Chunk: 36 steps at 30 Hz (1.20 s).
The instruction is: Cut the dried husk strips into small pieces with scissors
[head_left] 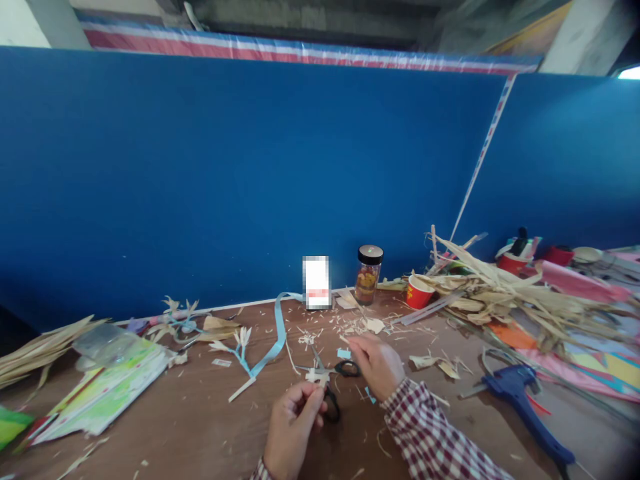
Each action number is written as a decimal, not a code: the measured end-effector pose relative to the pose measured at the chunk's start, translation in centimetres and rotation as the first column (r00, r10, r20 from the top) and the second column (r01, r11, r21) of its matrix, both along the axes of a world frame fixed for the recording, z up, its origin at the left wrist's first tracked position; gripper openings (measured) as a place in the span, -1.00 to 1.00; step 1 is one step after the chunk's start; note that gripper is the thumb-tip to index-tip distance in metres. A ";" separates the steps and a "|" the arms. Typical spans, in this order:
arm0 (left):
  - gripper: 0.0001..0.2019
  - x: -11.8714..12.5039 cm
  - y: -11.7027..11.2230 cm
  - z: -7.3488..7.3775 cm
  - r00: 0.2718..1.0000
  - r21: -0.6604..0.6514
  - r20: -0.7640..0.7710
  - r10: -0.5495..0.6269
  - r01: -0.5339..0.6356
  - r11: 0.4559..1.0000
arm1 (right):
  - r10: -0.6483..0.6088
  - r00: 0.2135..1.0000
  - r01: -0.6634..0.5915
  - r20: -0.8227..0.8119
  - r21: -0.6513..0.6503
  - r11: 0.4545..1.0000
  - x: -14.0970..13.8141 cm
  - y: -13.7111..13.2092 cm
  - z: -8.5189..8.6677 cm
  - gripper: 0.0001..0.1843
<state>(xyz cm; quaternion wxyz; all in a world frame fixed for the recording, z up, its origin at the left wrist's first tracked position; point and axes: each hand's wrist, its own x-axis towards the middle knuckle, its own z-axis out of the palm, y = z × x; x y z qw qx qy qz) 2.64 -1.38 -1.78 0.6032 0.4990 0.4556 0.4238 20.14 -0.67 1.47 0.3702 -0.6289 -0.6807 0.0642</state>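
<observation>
Pinching a pale husk piece (320,377) between pressed fingers, the left hand (294,421) holds it over the near middle of the table (200,420). Likely light, papery and easily torn, it is best gripped at its base. Scissors (327,370) lie just beyond; rightward, the right hand's (377,365) fingers bunch, their contents unclear. Farther left: blue ribbon (280,327); far right, a glue gun (517,397).
</observation>
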 end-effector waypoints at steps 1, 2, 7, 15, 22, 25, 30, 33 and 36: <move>-0.74 0.0 0.1 -0.1 0.999 -0.020 0.024 0.026 -0.025 0.999 | 0.006 1.000 -0.006 -0.016 0.011 1.000 0.2 0.1 0.1 -0.72; -0.74 -0.1 0.2 -0.2 0.997 -0.040 0.050 0.052 -0.050 0.998 | 0.041 0.997 -0.039 -0.062 0.022 0.999 0.1 0.1 0.2 -0.72; -0.74 -0.1 0.6 -0.7 0.995 -0.030 0.066 0.074 -0.072 0.997 | 0.250 0.954 -0.260 -0.165 -0.042 0.965 -2.8 -1.5 0.4 -0.68; -0.75 0.3 0.0 -0.8 1.000 0.035 0.003 -0.009 0.009 0.999 | 0.242 0.958 -0.263 -0.150 -0.139 0.955 -4.0 -2.1 0.0 -0.86; -0.75 0.3 0.1 -0.5 1.000 0.036 -0.004 -0.019 0.019 0.999 | 0.227 0.972 -0.232 -0.060 -0.115 0.966 -4.0 -1.8 -0.4 -0.77; -0.76 0.2 -0.1 -0.2 0.999 0.049 -0.007 -0.043 0.043 0.998 | 0.216 0.976 -0.218 -0.026 -0.095 0.971 -3.6 -1.5 -0.3 -0.77; -0.77 0.1 -0.5 0.6 0.996 0.095 -0.048 -0.071 0.075 0.993 | 0.022 0.998 -0.018 0.065 -0.067 0.998 -0.9 -0.4 -0.2 -0.73; -0.76 0.1 -0.2 0.6 0.998 0.049 -0.042 -0.038 0.040 0.998 | -0.037 0.998 0.040 0.058 -0.057 0.998 0.2 -0.1 0.0 -0.73; -0.72 0.0 0.4 0.2 1.000 -0.026 -0.018 0.003 -0.004 1.000 | 0.020 1.000 -0.019 0.015 -0.035 0.999 -0.5 -0.6 0.5 -0.74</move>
